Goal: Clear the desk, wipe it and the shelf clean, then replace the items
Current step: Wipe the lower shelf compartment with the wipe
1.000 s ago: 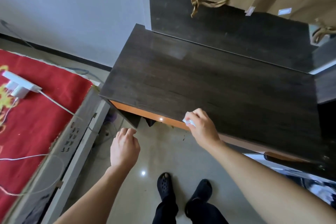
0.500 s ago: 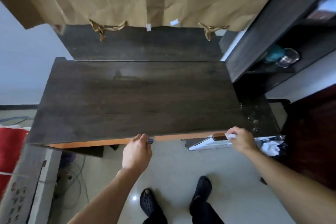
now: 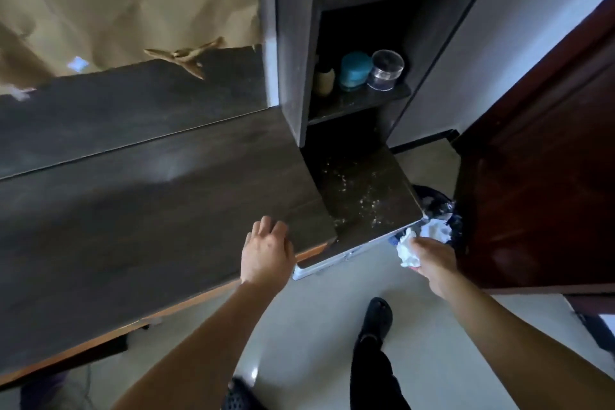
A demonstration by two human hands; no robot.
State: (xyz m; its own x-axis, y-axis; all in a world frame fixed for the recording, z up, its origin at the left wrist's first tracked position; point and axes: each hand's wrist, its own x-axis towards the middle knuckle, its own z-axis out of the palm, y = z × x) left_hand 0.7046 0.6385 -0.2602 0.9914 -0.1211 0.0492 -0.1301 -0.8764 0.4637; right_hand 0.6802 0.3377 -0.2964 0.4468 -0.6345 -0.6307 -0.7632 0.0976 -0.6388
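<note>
Clutching tissue (image 3: 406, 251), right hand (image 3: 432, 260) extends near bin (image 3: 432, 198).

My left forearm (image 3: 199, 339) and right forearm (image 3: 499, 336) are bare all the way to the edge of the view. My left hand (image 3: 266, 253) and right hand (image 3: 432, 263) are bare too. Lower down I wear black trousers (image 3: 376, 373), of which one leg shows. On my feet are black clog-style shoes. The right shoe (image 3: 376, 316) has a rounded, smooth toe. The left shoe (image 3: 238, 397), cut off by the frame, shows rows of small holes across its top.
</note>
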